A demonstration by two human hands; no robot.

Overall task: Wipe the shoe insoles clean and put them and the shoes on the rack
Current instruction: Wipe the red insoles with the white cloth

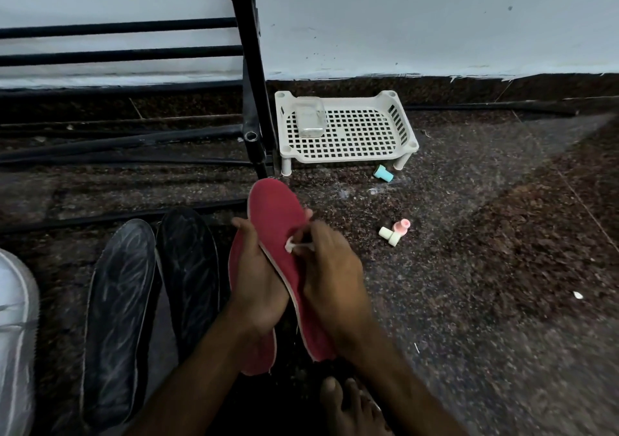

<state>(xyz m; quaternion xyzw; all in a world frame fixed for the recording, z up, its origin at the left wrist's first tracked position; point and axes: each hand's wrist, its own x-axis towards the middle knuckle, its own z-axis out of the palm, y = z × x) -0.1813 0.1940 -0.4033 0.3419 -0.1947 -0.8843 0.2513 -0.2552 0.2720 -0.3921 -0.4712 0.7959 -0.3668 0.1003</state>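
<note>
My left hand (258, 278) grips a red insole (274, 214) from below, holding it tilted above the floor. A second red insole (256, 352) lies partly under my left wrist. My right hand (331, 268) pinches a small white wipe (290, 244) against the upper red insole's surface. Two black insoles (117, 308) lie side by side on the floor to the left. A white shoe (15, 335) shows at the far left edge. The black metal rack (249, 77) stands at the back left, against the wall.
A small white plastic basket shelf (348, 130) with a clear container (310, 117) on it sits by the wall. Three small plastic connectors, teal (383, 173), pink (402, 226) and pale green (390, 235), lie on the speckled floor. My bare foot (351, 405) is at the bottom.
</note>
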